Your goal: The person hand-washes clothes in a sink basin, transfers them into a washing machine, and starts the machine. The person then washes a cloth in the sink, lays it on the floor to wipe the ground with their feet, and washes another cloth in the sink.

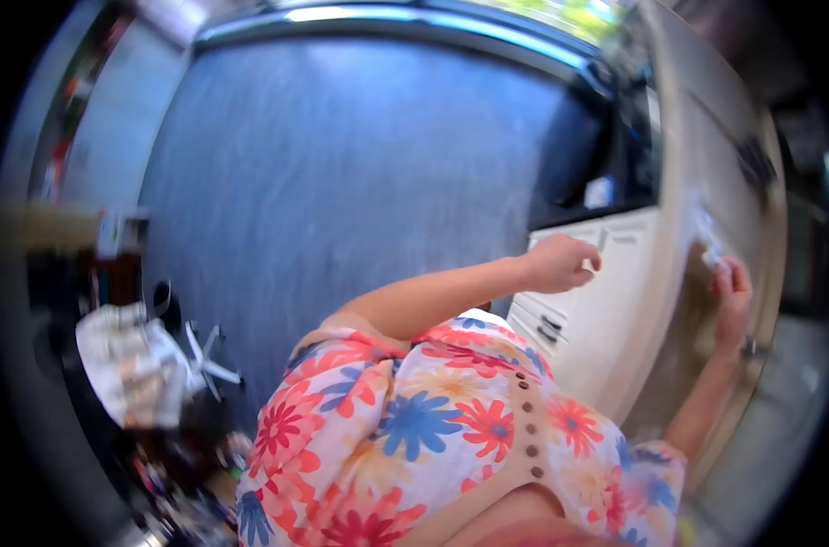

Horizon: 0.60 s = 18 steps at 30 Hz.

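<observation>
Head view, strongly tilted and fisheye; scene reads rotated.

Right hand (731, 294): raised against a pale cream door panel (706, 146), fingers pinched closed on a small white crumpled cloth or tissue (706, 239). The white wad sits just past the fingertips and is pressed flat to the panel surface. Exact material is too blurred to tell.

Left hand (560, 263): curled into a loose fist, held in the air in front of white cabinet drawers (569, 319). Nothing visible inside the fist; whether it grips anything cannot be told. It is not clearly touching the cabinet. A dark drawer handle (549, 328) lies just below the wrist.

Between the two hands: the edge of the cream panel and the white cabinet front. Beyond the left hand, a dark desk top (606, 196) carries a small white item, too blurred to name.

Person wears a floral dress (432, 428) with a row of brown buttons, red, blue and orange flowers.

Behind the left forearm, a wide blue-grey floor (341, 164). Well away from both hands, on the far side of the floor: a bundle of crumpled pale cloth or paper (132, 365) with mixed clutter beside it.
</observation>
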### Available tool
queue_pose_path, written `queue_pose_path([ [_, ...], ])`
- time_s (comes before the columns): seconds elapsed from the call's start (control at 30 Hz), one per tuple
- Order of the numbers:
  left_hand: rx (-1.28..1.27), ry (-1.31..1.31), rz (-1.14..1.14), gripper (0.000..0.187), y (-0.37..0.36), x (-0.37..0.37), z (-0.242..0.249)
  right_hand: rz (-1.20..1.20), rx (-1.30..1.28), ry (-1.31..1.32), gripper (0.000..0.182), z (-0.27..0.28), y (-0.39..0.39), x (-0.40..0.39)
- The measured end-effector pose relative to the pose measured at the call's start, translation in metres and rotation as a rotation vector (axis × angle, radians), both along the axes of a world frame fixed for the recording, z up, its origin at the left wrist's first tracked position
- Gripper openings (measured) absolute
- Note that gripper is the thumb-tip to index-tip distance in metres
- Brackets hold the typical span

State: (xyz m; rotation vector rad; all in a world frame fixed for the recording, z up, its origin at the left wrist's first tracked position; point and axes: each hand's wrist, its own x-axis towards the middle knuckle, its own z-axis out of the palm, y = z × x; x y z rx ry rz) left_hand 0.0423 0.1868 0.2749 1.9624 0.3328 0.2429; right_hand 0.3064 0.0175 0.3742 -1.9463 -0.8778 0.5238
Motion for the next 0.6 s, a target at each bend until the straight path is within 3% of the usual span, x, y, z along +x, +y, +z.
queue_pose_path([
  [0.07,-0.241,-0.077,0.165,0.027,0.017,-0.038,0.007,0.23,0.022,0.1,0.013,-0.019,0.07,-0.071],
  [0.17,-0.406,-0.21,0.417,0.028,0.043,-0.093,-0.004,0.559,-0.073,0.295,0.014,-0.064,0.142,-0.166],
  [0.3,-0.439,-0.143,0.714,0.017,0.079,-0.179,-0.03,0.784,-0.153,0.513,0.015,-0.101,0.212,-0.262],
  [0.4,-0.175,-0.143,0.913,0.014,0.083,-0.244,-0.033,1.06,-0.16,0.119,0.015,-0.108,0.249,-0.319],
  [0.43,-0.094,-0.109,0.956,0.014,0.082,-0.263,-0.031,1.121,-0.213,0.118,0.015,-0.107,0.261,-0.339],
  [0.5,-0.427,-0.155,1.006,0.019,0.085,-0.298,-0.032,1.221,-0.331,0.104,0.015,-0.107,0.282,-0.375],
  [0.57,-0.677,-0.308,1.073,0.02,0.086,-0.322,-0.036,1.291,-0.384,0.253,0.015,-0.099,0.297,-0.409],
  [0.6,-0.678,-0.315,1.097,0.02,0.088,-0.336,-0.038,1.331,-0.404,0.275,0.015,-0.1,0.304,-0.425],
])
